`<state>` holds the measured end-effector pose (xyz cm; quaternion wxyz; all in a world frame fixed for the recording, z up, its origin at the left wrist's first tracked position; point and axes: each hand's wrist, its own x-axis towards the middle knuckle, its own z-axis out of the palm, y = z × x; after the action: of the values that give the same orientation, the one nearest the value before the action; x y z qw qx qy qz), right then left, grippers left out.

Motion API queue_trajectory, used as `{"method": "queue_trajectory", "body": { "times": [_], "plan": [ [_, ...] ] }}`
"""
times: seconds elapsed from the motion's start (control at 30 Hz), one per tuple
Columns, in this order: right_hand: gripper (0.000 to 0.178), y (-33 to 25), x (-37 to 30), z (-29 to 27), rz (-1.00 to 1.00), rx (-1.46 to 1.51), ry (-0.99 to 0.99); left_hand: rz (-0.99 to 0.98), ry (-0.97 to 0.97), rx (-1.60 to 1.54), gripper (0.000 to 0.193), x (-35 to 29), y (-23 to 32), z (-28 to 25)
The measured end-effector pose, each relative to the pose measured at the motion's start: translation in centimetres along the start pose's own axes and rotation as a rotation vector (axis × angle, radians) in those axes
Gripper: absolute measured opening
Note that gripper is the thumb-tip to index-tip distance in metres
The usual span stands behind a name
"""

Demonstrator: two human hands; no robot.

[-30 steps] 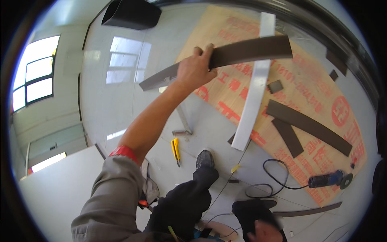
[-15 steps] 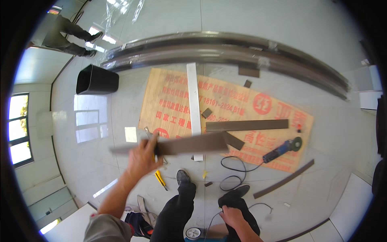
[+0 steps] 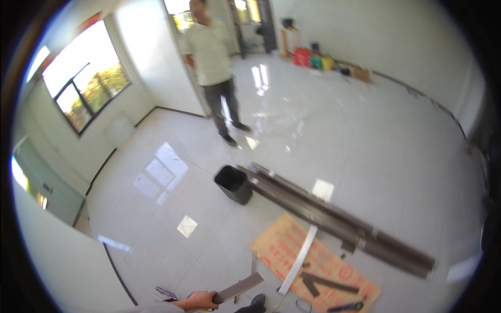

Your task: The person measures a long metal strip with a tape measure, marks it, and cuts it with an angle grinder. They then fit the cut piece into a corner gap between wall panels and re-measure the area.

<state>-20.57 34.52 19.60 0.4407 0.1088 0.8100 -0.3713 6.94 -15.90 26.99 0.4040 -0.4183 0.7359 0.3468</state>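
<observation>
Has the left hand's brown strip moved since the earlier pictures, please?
Yes, leftward: the brown strip overlapped the white bar in view before; now it appears wholly left of it.

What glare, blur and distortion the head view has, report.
In the head view, the large window is mostly blown out, the glossy floor glares with window reflections, the printed tan board looks soft, edges bend toward the dark rim.

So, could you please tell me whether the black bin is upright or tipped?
Upright: the black bin stands with its open mouth facing up, above its base.
</observation>
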Motion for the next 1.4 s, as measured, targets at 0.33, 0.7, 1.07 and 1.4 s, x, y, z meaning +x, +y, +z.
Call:
{"method": "queue_trajectory", "body": {
  "times": [0.33, 0.7, 1.07, 1.4],
  "plan": [
    [0.026, -16.0, 2.3, -3.9, -0.208, 0.024, 0.044, 0.101, 0.335, -0.012, 0.075, 1.4, 9.9, -14.4],
    [0.030, -23.5, 29.5, -15.8, -0.192, 0.193, 0.007, 0.080, 0.343, -0.001, 0.079, 16.3, 30.8, -28.4],
    [0.028, -47.3, 38.8, -39.4, -0.075, 0.275, 0.237, 0.100, 0.142, -0.383, 0.057, 23.7, 58.0, -40.7],
    [0.028, -57.4, 59.6, -54.1, -0.119, 0.694, 0.462, 0.311, -0.043, -0.268, 0.048, 53.0, 83.1, -59.4]
  ]
}}
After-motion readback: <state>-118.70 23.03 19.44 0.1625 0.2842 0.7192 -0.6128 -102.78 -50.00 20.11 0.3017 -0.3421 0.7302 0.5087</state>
